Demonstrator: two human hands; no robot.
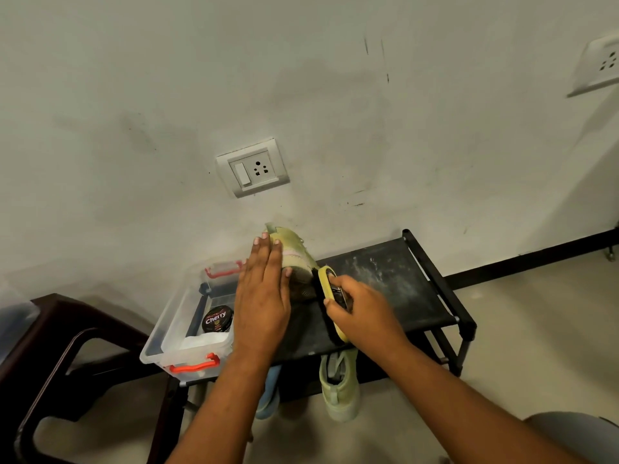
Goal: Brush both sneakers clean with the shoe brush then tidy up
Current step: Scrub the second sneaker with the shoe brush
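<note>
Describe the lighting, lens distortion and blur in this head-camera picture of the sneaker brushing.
Head view: the wide-angle lens tilts the wall socket and the skirting; light is dim, soft and greenish, no glare; the left hand on the sneaker and the right hand gripping the shoe brush look slightly soft; the chair at lower left sinks into shadow.

Dim, soft, slightly blurred picture with wide-angle bending at edges.
</note>
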